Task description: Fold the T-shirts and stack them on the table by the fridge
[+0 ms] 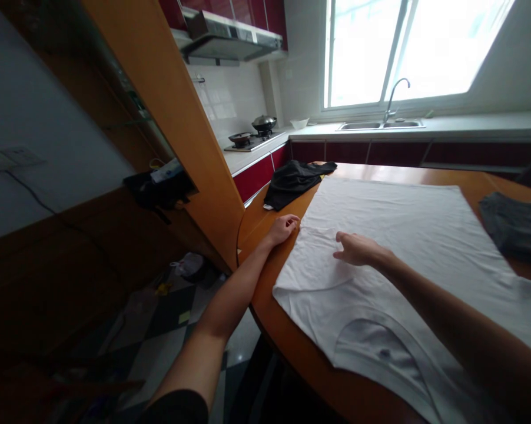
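Observation:
A white T-shirt (402,224) lies spread on the wooden table (265,306), its round neckline towards me and its hem towards the kitchen counter. At the shirt's left edge, my left hand (285,228) is closed, fingertips pinching the cloth where small creases run inward. My right hand (358,248) hovers over or lightly touches the upper left part of the shirt; its thumb and forefinger are apart with nothing between them.
A dark garment (294,181) lies at the table's far left, and grey folded clothing (517,227) at the right. Behind are a stove (256,140) with pans and a sink (380,125). A wooden partition (172,118) stands close on the left.

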`<state>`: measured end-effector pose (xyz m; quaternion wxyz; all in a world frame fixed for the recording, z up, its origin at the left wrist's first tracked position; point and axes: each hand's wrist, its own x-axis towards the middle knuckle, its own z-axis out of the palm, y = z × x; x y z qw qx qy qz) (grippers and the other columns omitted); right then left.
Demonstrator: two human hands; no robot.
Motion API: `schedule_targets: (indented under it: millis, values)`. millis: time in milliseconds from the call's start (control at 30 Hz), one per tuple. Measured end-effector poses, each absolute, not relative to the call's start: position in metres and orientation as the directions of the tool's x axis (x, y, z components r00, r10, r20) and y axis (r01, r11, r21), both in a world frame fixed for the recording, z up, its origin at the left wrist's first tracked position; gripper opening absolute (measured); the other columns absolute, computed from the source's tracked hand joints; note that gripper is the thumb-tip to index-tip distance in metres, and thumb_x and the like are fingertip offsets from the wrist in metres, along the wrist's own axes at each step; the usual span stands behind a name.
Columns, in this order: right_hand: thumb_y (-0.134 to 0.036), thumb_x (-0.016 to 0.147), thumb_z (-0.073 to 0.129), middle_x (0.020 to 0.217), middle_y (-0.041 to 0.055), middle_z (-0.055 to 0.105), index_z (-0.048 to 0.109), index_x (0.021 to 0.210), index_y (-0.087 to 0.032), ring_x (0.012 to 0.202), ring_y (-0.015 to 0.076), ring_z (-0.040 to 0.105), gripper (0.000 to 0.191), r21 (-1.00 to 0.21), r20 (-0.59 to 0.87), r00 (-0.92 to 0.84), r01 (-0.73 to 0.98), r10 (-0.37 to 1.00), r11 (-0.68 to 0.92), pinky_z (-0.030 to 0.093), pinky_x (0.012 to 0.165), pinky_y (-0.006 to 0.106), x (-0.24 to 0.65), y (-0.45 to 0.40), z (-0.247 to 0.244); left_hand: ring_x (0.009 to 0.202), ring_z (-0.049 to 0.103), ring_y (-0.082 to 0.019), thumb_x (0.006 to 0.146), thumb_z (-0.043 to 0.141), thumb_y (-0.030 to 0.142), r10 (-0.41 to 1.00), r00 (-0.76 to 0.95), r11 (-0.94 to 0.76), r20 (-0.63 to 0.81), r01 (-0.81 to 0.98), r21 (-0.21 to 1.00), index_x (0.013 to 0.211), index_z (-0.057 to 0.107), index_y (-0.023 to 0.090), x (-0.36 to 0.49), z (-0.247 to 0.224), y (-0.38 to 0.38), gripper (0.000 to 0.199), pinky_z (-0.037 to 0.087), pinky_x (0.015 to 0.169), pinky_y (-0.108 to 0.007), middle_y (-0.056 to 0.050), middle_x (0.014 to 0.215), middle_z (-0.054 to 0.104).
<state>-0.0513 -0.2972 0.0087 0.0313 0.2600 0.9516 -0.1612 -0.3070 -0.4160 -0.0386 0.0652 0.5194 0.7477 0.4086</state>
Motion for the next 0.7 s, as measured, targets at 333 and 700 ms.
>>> schedule_targets:
  millis: [333, 700]
  values:
    - [-0.01, 0.076, 0.066, 0.088, 0.0034, 0.069, 0.056, 0.131, -0.021, 0.067, 0.0164, 0.064, 0.057, -0.656, -0.057, -0.852, 0.425, 0.52, 0.624, 0.049, 0.061, 0.026, -0.064, -0.294, -0.004, 0.069, 0.063, -0.014, 0.088, 0.056, 0.018, 0.855, -0.426, 0.126, 0.296, 0.724, 0.678, 0.105, 0.073, 0.011, -0.308, -0.04, -0.417, 0.025, 0.05, 0.071, -0.025, -0.005, 0.084, 0.073]
    - [-0.026, 0.085, 0.071, 0.113, 0.0185, 0.071, 0.065, 0.12, -0.016, 0.103, 0.0308, 0.068, 0.037, -0.179, -0.111, -0.88, 0.474, 0.461, 0.862, 0.049, 0.082, 0.036, -0.047, -0.317, 0.008, 0.079, 0.063, -0.016, 0.089, 0.067, 0.03, 0.932, -0.232, -0.004, 0.28, 0.764, 0.645, 0.106, 0.071, 0.014, -0.264, 0.004, -0.476, 0.024, 0.05, 0.074, -0.026, -0.006, 0.094, 0.07]
